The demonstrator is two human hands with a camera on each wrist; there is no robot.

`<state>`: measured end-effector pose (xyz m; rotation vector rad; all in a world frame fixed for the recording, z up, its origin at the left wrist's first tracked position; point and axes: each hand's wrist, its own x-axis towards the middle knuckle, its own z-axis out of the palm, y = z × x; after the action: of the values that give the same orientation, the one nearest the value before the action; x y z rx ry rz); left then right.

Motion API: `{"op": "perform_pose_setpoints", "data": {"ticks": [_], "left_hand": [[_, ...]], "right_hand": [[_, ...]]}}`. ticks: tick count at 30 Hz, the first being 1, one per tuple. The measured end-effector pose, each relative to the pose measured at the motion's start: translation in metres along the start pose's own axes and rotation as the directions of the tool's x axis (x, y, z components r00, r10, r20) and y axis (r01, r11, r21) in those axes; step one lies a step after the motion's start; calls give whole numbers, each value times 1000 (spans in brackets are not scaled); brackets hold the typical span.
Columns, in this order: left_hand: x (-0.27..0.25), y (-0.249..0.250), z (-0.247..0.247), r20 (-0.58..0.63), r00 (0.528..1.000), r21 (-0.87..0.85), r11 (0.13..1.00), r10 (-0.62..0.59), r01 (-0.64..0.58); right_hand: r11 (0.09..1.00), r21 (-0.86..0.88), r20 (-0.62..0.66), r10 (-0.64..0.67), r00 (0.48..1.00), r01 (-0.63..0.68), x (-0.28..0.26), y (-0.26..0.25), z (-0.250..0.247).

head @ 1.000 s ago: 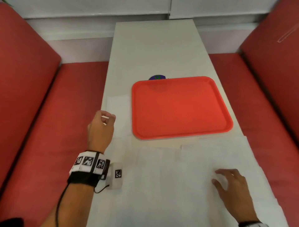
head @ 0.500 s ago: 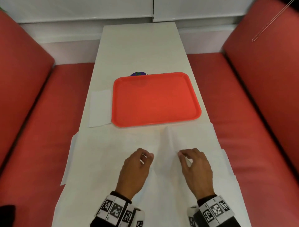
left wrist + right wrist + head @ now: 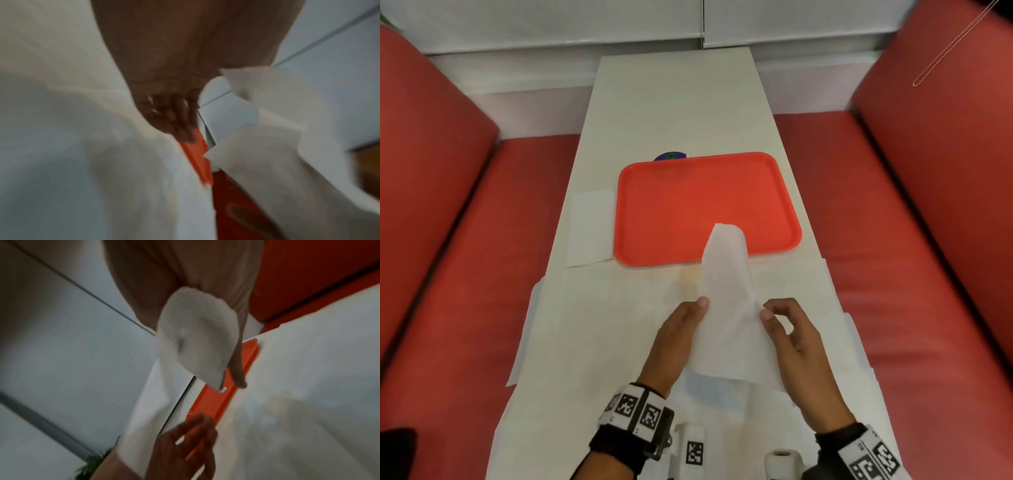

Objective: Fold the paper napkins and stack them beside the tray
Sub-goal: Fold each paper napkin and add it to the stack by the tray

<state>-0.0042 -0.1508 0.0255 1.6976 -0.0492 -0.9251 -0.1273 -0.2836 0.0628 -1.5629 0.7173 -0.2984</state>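
Note:
Both hands hold one white paper napkin (image 3: 726, 301) up off the table; its far end arches over the near rim of the orange tray (image 3: 705, 205). My left hand (image 3: 697, 308) pinches the napkin's left edge and my right hand (image 3: 768, 313) pinches its right edge. In the right wrist view the napkin (image 3: 197, 340) curls against my fingers (image 3: 238, 369), above the tray's rim (image 3: 226, 394). The left wrist view is blurred, showing fingers (image 3: 174, 116) against white paper. A folded napkin (image 3: 589, 229) lies flat just left of the tray.
Several unfolded napkins (image 3: 602, 325) cover the near part of the white table, some overhanging its side edges. A small purple object (image 3: 670, 156) peeks out behind the tray. Red bench seats (image 3: 465, 274) run along both sides.
My left hand came back from the folded napkin beside the tray to the middle. Both hands pinched a flat napkin and have raised it off the table.

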Motion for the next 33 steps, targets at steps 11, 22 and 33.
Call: {"op": "perform_pose_setpoints", "data": {"ticks": [11,22,33], "left_hand": [[-47,32,-25,6,999,-548,836,45,-34],[-56,15,-89,-154,988,-338,941,-22,-32],[-45,10,-75,52,944,523,796,326,-304]], "right_hand": [[392,503,485,609,627,-770,9,20,24],[662,397,453,461,763,-636,12,29,49],[914,85,274,361,891,-397,12,23,56]]}}
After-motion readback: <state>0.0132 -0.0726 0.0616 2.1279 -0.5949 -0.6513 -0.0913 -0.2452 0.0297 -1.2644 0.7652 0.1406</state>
